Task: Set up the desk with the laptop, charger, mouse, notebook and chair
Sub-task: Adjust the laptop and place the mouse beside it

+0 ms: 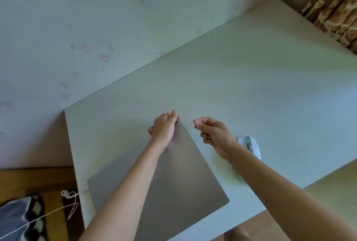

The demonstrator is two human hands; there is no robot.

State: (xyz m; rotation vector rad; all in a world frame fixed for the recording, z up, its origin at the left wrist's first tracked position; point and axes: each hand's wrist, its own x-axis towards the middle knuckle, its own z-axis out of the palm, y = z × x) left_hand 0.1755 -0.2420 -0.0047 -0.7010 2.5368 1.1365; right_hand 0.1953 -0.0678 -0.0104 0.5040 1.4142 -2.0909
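Observation:
A closed silver laptop (pixel 185 175) lies at an angle on the pale desk (pixel 251 86), near its front left. My left hand (pixel 164 128) grips the laptop's far corner, thumb on top. My right hand (pixel 212 134) hovers just right of that corner, fingertips pinched on a small dark object (pixel 195 126) that I cannot identify. A white mouse (pixel 251 147) with a green light sits on the desk behind my right wrist. A white charger cable (pixel 70 196) runs from the laptop's left side off the desk edge to the floor. No notebook or chair is in view.
The desk stands against a pale patterned wall (pixel 96 28). A brown patterned curtain (pixel 336 7) hangs at the far right end. Left of the desk, a patterned rug (pixel 54 217) and a blue-grey cushion (pixel 15 215) lie on the floor.

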